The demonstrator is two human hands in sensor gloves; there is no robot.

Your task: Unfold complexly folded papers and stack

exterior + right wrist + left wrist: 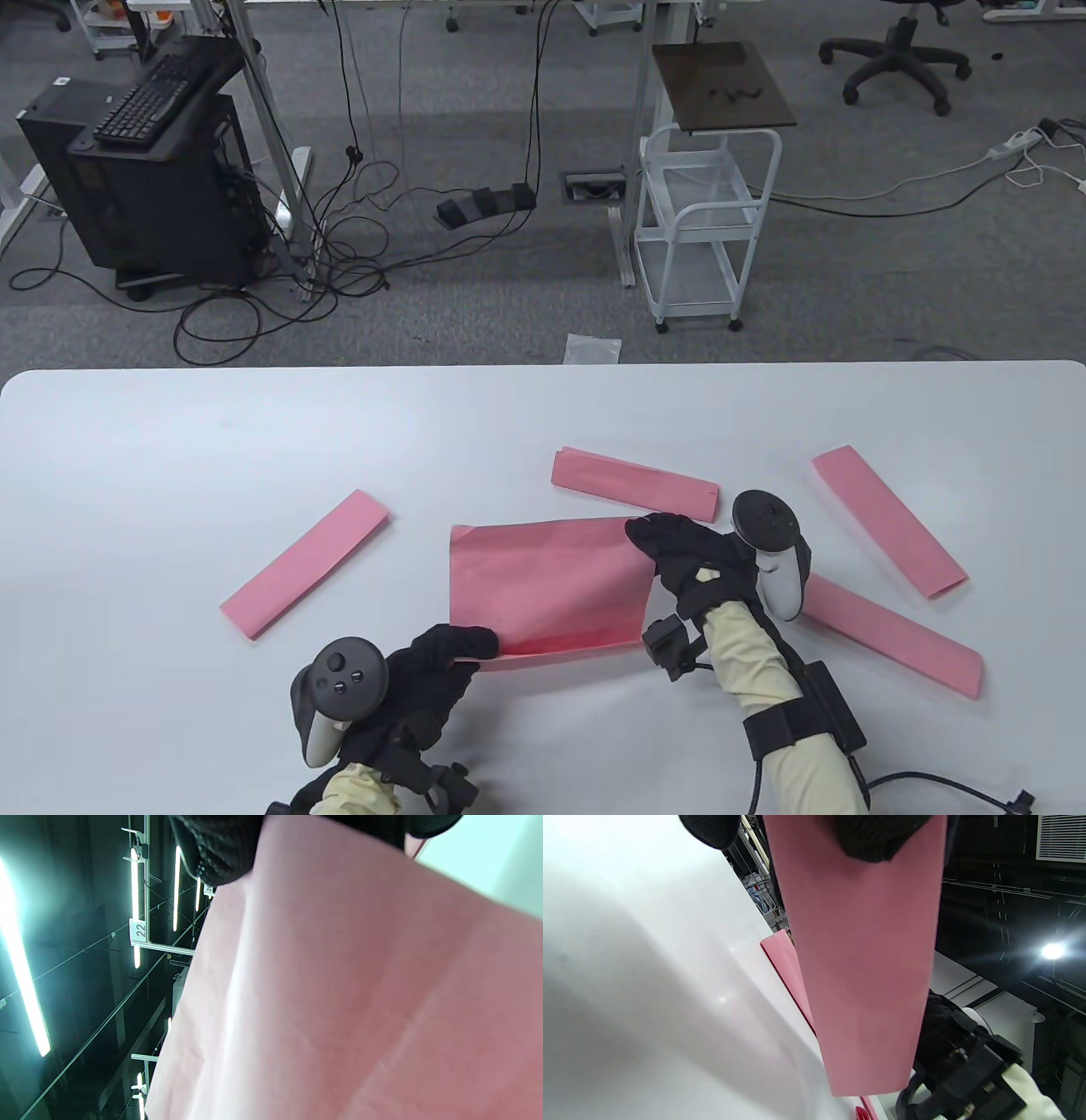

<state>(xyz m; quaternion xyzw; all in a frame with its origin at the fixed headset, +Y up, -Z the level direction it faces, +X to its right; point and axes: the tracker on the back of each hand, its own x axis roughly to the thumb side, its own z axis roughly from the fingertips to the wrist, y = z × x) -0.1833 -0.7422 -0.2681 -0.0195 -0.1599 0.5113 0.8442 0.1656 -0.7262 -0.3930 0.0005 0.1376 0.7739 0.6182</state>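
Observation:
A partly unfolded pink paper [547,586] is held over the white table [170,441] near the middle front. My left hand [450,649] pinches its near lower edge. My right hand [670,548] pinches its upper right corner. In the left wrist view the pink paper [865,963] hangs from my gloved fingers [874,836]; in the right wrist view the pink paper [360,997] fills most of the frame under my fingers [216,849]. Several folded pink strips lie around: one at the left [305,562], one behind the sheet [632,482], two at the right [887,522] [891,637].
The table's far edge [543,367] runs across the middle of the table view. Beyond it on the floor stand a white cart [704,229], a black computer case with a keyboard [144,161] and loose cables.

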